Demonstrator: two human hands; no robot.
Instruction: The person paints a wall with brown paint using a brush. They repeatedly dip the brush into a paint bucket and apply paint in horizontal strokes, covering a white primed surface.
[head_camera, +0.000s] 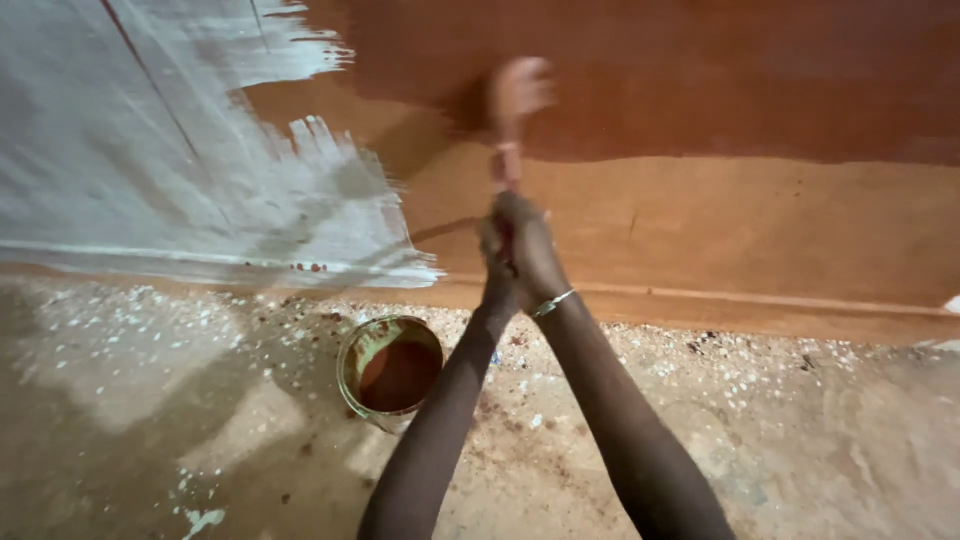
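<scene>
Wall: the broad plastered wall (700, 230) fills the upper half of the view; its left part is whitish grey with ragged brushed edges, the rest is coated reddish brown, darker and wetter-looking along the top, paler orange-brown below.
Floor: the rough concrete floor (150, 430) lies beneath, speckled with white flecks and a few red-brown drips near the foot of the wall.
Arms: two bare forearms rise from the bottom edge and meet in the middle of the view, in front of the wall.
Paint tin: the round open metal paint tin (390, 372) stands on the floor just left of the left forearm, near the foot of the wall; it holds red-brown paint, and its inner wall is smeared green and brown.
Right hand: the right hand (530, 250) is wrapped tight around the brush handle, with a thin silver bangle (552, 303) on its wrist.
Left hand: the left hand (495, 255) is pressed against the right, closed on the same handle, mostly hidden behind it.
Brush: the long-handled paintbrush (510, 150) points up from both hands; its blurred head touches the wall at the edge of the darker coat.
</scene>
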